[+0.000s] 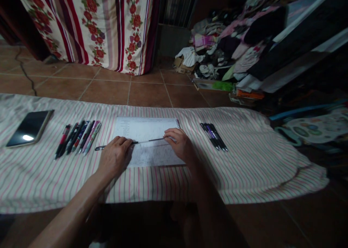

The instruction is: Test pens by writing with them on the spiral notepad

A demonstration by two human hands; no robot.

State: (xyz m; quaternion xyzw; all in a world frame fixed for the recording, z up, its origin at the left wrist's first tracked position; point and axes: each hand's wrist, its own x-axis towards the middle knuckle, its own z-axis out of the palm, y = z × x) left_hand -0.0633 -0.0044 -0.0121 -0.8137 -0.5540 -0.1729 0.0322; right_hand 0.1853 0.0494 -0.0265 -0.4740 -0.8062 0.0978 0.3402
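Note:
Over the notebook, my left hand (pixel 115 154) is closed around a black pen (pixel 100 147), whose one end sticks out to the left and whose other end shows past the fingertips. My right hand (pixel 179 143) pinches a thin dark ink refill (pixel 156 139) that points toward the pen. Between the two runs a pale stretch; I cannot tell whether the refill's end is still inside the pen. Beneath both hands lies an open spiral notebook (pixel 149 125) with writing on its page.
A row of several pens (pixel 78 137) lies left of the notebook, with a phone (pixel 29 127) farther left. Several dark pens (pixel 214 136) lie to the right. Everything rests on a striped cloth (pixel 252 157). Beyond are a floral curtain (pixel 108 27) and piled clothes (pixel 228 45).

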